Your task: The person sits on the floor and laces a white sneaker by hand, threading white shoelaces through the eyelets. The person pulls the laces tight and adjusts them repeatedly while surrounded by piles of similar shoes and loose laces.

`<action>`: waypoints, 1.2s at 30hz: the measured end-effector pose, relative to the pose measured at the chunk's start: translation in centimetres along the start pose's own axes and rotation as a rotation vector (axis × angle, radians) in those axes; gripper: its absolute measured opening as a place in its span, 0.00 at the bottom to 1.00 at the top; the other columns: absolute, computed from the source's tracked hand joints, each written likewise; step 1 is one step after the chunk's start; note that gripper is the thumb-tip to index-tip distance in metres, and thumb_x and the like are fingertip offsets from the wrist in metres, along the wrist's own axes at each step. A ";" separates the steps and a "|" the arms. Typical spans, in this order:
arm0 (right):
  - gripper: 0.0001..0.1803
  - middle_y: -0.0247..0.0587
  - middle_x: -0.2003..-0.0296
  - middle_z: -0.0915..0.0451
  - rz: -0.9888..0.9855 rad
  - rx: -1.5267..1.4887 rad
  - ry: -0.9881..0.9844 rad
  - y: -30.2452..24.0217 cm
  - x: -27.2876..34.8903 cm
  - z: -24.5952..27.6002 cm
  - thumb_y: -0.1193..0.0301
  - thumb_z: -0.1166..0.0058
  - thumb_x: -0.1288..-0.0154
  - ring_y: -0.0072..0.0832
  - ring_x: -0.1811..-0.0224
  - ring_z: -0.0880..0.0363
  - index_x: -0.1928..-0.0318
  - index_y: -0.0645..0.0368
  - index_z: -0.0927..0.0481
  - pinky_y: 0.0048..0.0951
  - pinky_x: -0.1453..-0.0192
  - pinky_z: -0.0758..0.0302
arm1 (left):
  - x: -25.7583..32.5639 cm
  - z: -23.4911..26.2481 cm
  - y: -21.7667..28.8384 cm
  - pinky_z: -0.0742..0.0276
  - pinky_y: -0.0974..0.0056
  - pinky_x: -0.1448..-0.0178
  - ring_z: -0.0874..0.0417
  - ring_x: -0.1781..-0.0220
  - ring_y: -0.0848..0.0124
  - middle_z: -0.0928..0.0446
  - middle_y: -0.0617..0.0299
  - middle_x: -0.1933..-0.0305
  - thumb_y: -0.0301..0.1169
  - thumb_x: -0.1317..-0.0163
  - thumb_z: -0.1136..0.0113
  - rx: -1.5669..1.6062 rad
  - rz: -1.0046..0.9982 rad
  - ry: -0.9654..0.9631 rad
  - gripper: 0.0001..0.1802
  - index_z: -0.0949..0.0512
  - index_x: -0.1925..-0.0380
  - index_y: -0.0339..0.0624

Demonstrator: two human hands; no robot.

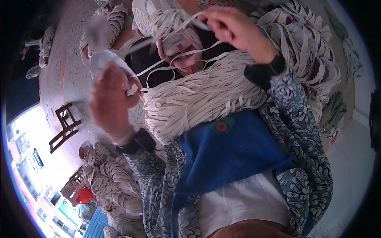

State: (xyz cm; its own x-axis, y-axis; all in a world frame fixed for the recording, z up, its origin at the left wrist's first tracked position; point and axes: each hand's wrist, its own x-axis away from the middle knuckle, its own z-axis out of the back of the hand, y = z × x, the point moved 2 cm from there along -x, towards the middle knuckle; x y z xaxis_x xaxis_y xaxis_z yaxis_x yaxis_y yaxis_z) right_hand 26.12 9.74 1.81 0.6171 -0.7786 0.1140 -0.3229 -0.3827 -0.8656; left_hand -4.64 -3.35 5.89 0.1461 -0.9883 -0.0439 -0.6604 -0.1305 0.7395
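Note:
At the top centre, my right hand [236, 31] pinches a flat white shoelace [194, 18] between thumb and fingers. That lace runs down to a white shoe upper [180, 47] with a pink-edged tongue, lying on dark cloth in front of me. My left hand [111, 99], smeared by motion, is beside another pale shoe piece [107, 59]; whether its fingers grip anything is not visible. Thin loops of lace stretch from the upper toward this hand. Across my lap, over a blue apron [234, 150], lies a thick bundle of white laces [202, 95].
Stacked shoe uppers heap up at the right [301, 47], with another pile of uppers [115, 178] at the lower left. More uppers [113, 23] stand at the upper left. A small wooden stool [65, 123] and a red item [84, 196] are farther left.

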 end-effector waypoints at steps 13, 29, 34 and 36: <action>0.12 0.30 0.79 0.29 -0.115 0.761 0.231 -2.9 -0.2 2.1 0.64 0.49 0.29 0.13 0.85 0.40 0.62 0.61 0.23 0.20 0.82 0.46 | -3.0 3.6 -0.6 0.27 0.60 0.51 0.26 0.65 0.68 0.27 0.58 0.62 0.29 0.33 0.47 -0.101 0.080 -0.219 0.10 0.29 0.54 0.37; 0.10 0.47 0.61 0.27 0.414 1.560 -0.091 -0.1 0.9 -2.8 0.75 0.48 0.35 0.38 0.67 0.26 0.55 0.68 0.24 0.37 0.61 0.26 | -3.7 -2.6 -2.8 0.30 0.68 0.72 0.24 0.78 0.73 0.24 0.60 0.77 0.30 0.35 0.46 -1.428 0.354 -0.562 0.06 0.23 0.62 0.40; 0.10 0.46 0.61 0.28 0.683 1.516 -0.072 0.0 0.4 -3.5 0.75 0.48 0.35 0.36 0.68 0.27 0.56 0.68 0.24 0.34 0.65 0.25 | -4.7 -1.7 -3.7 0.26 0.53 0.69 0.19 0.73 0.54 0.24 0.51 0.78 0.30 0.34 0.48 -1.719 -0.143 -0.685 0.05 0.27 0.65 0.40; 0.08 0.46 0.62 0.28 0.911 1.435 -0.060 -0.2 -0.9 -4.0 0.76 0.48 0.35 0.33 0.70 0.27 0.58 0.68 0.24 0.30 0.69 0.26 | -4.9 -1.7 -4.0 0.26 0.50 0.67 0.19 0.69 0.50 0.23 0.50 0.75 0.29 0.34 0.49 -1.735 -0.186 -0.541 0.05 0.28 0.65 0.40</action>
State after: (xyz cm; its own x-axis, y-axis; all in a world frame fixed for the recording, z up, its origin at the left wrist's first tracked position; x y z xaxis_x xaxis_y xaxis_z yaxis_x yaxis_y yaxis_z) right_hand 22.79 8.53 3.84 0.6473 -0.4437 -0.6198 0.2778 0.8945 -0.3502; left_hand -1.46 2.15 4.33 -0.3398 -0.9322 -0.1247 0.8094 -0.3573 0.4660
